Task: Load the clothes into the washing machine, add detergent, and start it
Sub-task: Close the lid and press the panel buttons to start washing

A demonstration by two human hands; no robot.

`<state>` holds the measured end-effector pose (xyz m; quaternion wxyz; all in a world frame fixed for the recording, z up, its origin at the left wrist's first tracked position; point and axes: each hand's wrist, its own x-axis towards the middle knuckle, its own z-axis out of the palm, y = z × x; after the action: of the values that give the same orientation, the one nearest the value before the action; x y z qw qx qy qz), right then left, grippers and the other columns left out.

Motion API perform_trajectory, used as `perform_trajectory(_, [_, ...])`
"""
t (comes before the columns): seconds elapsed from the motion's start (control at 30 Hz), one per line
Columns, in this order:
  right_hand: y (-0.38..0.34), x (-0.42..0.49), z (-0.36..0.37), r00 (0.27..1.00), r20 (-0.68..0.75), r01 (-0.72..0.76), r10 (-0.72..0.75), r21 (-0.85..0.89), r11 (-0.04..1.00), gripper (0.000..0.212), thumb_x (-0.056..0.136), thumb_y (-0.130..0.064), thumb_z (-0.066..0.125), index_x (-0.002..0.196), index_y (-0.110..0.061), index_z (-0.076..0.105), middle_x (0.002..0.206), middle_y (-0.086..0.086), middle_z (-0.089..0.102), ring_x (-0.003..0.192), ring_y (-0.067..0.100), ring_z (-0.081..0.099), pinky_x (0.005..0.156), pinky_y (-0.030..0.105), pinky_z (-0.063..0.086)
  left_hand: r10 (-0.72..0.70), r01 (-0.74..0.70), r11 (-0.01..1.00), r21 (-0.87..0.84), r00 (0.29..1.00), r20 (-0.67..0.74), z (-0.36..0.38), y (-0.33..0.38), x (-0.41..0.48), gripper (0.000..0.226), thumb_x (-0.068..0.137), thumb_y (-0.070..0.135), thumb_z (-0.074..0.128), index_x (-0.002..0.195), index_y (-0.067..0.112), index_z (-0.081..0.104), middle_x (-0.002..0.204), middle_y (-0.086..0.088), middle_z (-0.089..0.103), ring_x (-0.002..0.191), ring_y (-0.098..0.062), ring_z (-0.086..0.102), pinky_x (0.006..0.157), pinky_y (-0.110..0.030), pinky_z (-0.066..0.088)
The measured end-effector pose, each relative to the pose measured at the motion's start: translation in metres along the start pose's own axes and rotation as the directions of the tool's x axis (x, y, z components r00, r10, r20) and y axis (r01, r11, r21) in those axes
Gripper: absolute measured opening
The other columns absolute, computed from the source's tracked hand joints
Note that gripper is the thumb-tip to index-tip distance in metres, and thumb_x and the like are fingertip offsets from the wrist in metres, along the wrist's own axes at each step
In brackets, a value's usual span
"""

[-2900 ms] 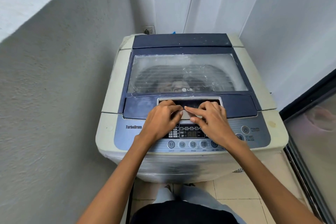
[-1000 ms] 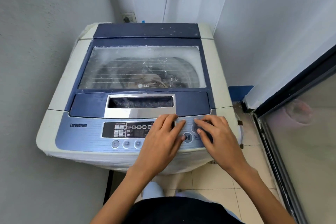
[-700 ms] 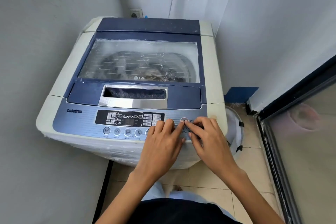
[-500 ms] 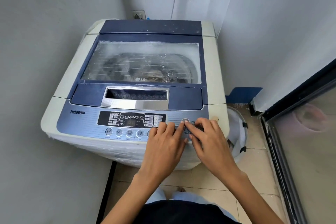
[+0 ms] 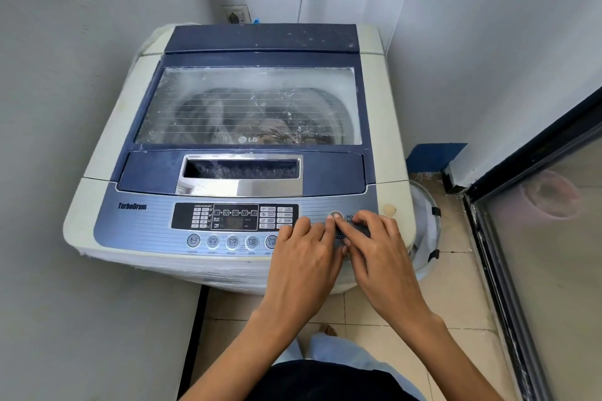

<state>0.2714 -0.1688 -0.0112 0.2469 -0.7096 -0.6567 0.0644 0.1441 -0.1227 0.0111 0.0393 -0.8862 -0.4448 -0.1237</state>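
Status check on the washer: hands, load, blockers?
Left hand and right hand empty, index tips meeting at the power button. Lid shut, clothes inside. Display looks dark. Nothing blocking.

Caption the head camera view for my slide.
Lid closed, left hand and right hand meet at the washing machine's power button.

machine: washing machine [image 5: 384, 127] is sitting in the corner, with walls left and behind; you're standing in front of it.
lid [image 5: 254, 58]: lying shut on top, clothes [image 5: 273, 130] sitting under it.
control panel [image 5: 146, 225]: running along the front edge.
hands: your left hand [image 5: 303, 264] and right hand [image 5: 381, 257] are resting side by side on the panel's right end, by the power button [image 5: 335, 215].
basket [image 5: 423, 221]: sitting on the floor just right of the machine.
socket [image 5: 236, 14]: sitting on the wall behind.
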Motion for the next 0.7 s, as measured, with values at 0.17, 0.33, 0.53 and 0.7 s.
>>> perform_trajectory(0.17, [-0.002, 0.000, 0.002, 0.999, -0.022, -0.031, 0.031, 0.006, 1.000, 0.045, 0.084, -0.015, 0.046, 0.127, -0.021, 0.058, 0.108, 0.002, 0.055, 0.101, 0.015, 0.041, 0.080, 0.031, 0.048, 0.046, -0.046, 0.999, 0.021, 0.999, -0.002, 0.002, -0.001, 0.004, 0.045, 0.083, 0.033, 0.039, 0.101, 0.006, 0.070, 0.062, 0.003, 0.059, 0.065, -0.020, 0.053, 0.063, -0.031, 0.022])
perform_trajectory(0.33, [-0.004, 0.001, 0.003, 0.998, -0.034, -0.048, 0.048, 0.016, 0.999, 0.045, 0.083, -0.012, 0.047, 0.125, -0.021, 0.060, 0.108, 0.002, 0.055, 0.099, 0.015, 0.040, 0.080, 0.029, 0.045, 0.061, -0.061, 0.998, 0.000, 0.998, -0.026, 0.001, -0.002, 0.006, 0.036, 0.083, 0.029, 0.040, 0.090, 0.009, 0.069, 0.060, 0.002, 0.057, 0.063, -0.019, 0.052, 0.062, -0.031, 0.022])
perform_trajectory(0.53, [-0.005, -0.001, 0.002, 0.999, -0.029, -0.046, 0.046, 0.022, 0.999, 0.044, 0.084, -0.015, 0.047, 0.127, -0.020, 0.058, 0.110, 0.002, 0.054, 0.101, 0.015, 0.038, 0.083, 0.028, 0.042, 0.050, -0.051, 0.997, -0.051, 0.999, -0.016, 0.003, -0.007, -0.001, 0.045, 0.085, 0.035, 0.039, 0.106, 0.008, 0.068, 0.066, 0.004, 0.061, 0.066, -0.019, 0.052, 0.064, -0.030, 0.023])
perform_trajectory(0.7, [-0.007, -0.001, 0.002, 0.998, -0.035, -0.045, 0.046, 0.025, 0.999, 0.042, 0.086, -0.017, 0.048, 0.126, -0.020, 0.058, 0.109, 0.003, 0.054, 0.101, 0.014, 0.038, 0.082, 0.032, 0.046, 0.074, -0.074, 0.995, -0.067, 0.997, -0.002, 0.004, -0.012, -0.004, 0.049, 0.086, 0.040, 0.037, 0.112, 0.010, 0.066, 0.066, 0.004, 0.060, 0.065, -0.020, 0.053, 0.063, -0.030, 0.022])
